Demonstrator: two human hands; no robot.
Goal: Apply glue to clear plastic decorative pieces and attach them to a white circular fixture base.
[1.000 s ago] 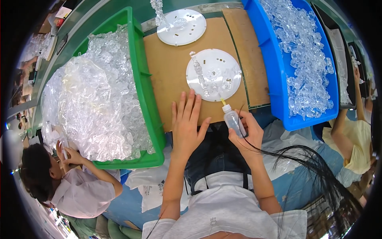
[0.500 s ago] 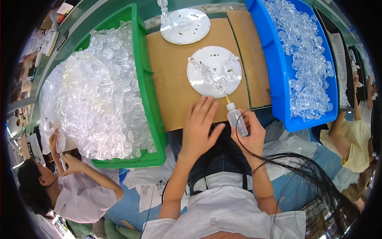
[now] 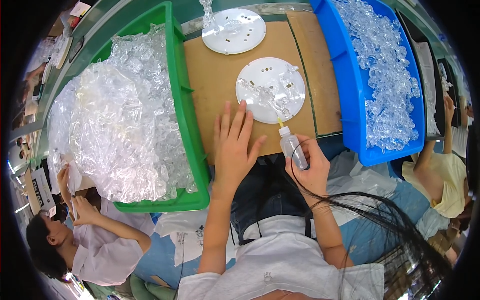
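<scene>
A small clear squeeze bottle (image 3: 293,148) with a yellow needle tip is held in my right hand (image 3: 310,165), its fingers wrapped round the body. The needle points at the near edge of a round white disc (image 3: 254,109) with small holes. Several clear plastic pieces (image 3: 267,94) lie on that disc. My left hand (image 3: 235,145) is open, fingers spread, over the cardboard just left of the disc, holding nothing. Whether its fingertips touch the board, I cannot tell.
Cardboard (image 3: 210,85) covers the worktop. Another white disc (image 3: 240,37) with clear pieces lies farther back. A green bin (image 3: 181,110) of clear parts under plastic film stands left; a blue bin (image 3: 352,95) of clear pieces stands right. Another person (image 3: 107,240) works at the left.
My left hand has moved left, away from the near edge of the disc, with its fingers spreading. The bottle in my right hand has shifted slightly left and up.
</scene>
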